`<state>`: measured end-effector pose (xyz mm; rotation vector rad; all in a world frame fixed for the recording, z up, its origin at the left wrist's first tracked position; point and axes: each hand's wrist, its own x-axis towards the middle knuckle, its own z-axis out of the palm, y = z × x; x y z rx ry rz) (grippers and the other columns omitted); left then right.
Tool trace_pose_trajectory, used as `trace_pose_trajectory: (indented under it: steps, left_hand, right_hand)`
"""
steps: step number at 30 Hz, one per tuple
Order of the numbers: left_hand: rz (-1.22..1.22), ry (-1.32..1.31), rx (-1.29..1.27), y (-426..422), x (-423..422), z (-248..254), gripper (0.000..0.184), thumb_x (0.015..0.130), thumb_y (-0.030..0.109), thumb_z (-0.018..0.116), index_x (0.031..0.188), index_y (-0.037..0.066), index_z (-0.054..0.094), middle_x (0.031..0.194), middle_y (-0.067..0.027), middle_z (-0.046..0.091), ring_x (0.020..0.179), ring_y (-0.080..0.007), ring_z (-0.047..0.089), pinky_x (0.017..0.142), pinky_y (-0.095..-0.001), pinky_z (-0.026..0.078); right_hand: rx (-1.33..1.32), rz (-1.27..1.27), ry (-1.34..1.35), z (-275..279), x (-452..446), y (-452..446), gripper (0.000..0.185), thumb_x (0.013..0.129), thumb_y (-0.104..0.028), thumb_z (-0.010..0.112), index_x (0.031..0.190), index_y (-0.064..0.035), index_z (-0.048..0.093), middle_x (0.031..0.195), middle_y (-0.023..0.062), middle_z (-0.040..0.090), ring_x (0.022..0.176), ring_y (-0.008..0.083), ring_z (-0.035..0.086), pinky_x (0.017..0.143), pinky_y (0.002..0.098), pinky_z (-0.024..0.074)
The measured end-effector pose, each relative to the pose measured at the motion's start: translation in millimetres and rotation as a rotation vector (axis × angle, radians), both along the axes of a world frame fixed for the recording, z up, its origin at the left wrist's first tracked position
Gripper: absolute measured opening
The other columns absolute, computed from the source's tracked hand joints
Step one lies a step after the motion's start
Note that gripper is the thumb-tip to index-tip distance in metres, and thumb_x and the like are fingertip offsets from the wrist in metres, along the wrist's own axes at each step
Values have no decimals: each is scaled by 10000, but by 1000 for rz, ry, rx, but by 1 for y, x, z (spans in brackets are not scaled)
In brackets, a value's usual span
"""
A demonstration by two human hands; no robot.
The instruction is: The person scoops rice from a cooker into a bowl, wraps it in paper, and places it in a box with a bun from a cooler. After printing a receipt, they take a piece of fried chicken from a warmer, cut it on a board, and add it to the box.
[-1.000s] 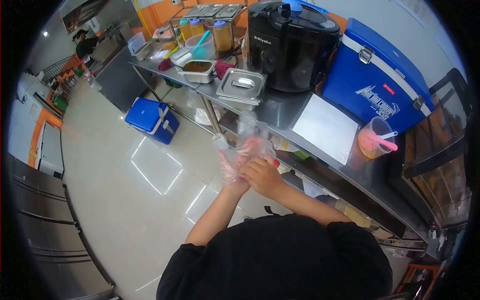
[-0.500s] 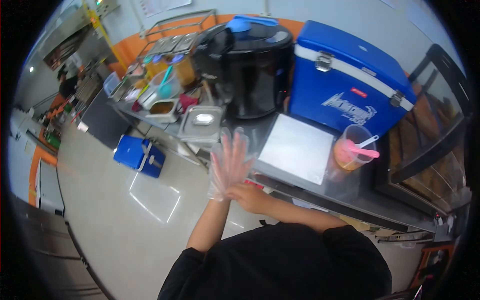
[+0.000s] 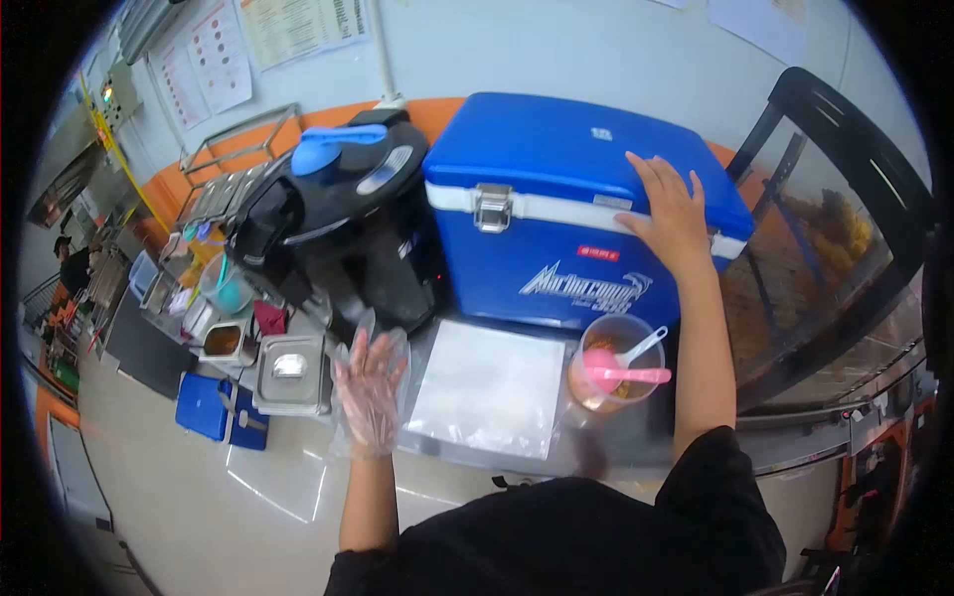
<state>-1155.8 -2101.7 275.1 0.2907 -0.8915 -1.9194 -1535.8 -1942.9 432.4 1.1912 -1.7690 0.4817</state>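
Note:
A clear plastic glove covers my left hand. Its fingers are spread and hold nothing, between a lidded steel pan and a flat white sheet or stack. My bare right hand is at the upper front edge of a large blue cooler box, fingers apart over the lid; whether it touches cannot be made out. The lid is down. A metal latch shows at the front left, while my hand and forearm cover the front right. Below stands a clear cup with a pink spoon and a white-handled spoon.
A black lidded pot or cooker with a blue ladle-like scoop on top stands left of the cooler. A black-framed clear case is at the right. A smaller blue cooler sits on the floor. Another person is far left.
My right hand has left the glove's cuff at my left wrist and moved up and right to the cooler lid. The view has shifted toward the cooler.

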Motion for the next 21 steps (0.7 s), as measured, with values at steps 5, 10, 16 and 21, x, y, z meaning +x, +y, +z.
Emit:
trace_pose_trajectory:
  steps: [5,10,16,21]
  left_hand:
    - [16,-135,-197,-23,-33,2,653,993,554,367,1410,58,448,1208,-113,606,1181,-255,532,1075,-408,339]
    - [302,-646,-1511,-65,-117,145,536,936,367,473,1336,14,533,1304,-173,573,1286,-325,464,1099,-447,315]
    - [1128,-655,-1904,-155,-306,282,515,897,430,588,1329,155,527,1309,-77,576,1202,-311,524,1009,-473,398]
    - [601,-995,-1579,-162,-374,377,425,993,397,486,1251,78,602,1212,-163,642,1103,-272,616,1001,-411,449]
  right_hand:
    - [330,137,-13,19,-43,0,690,659,-480,786,1273,-224,598,1139,51,643,1082,221,604,1022,454,390]
    - [243,103,161,63,-53,-5,601,663,-495,784,1187,-233,651,1066,25,662,992,186,634,1018,451,389]
    - [-38,18,579,165,-110,-47,375,763,-345,751,1101,-206,665,1021,19,668,919,197,642,885,445,442]
    - [484,507,-23,129,-148,-124,278,794,-44,612,1037,-168,665,990,37,648,905,231,606,802,383,468]
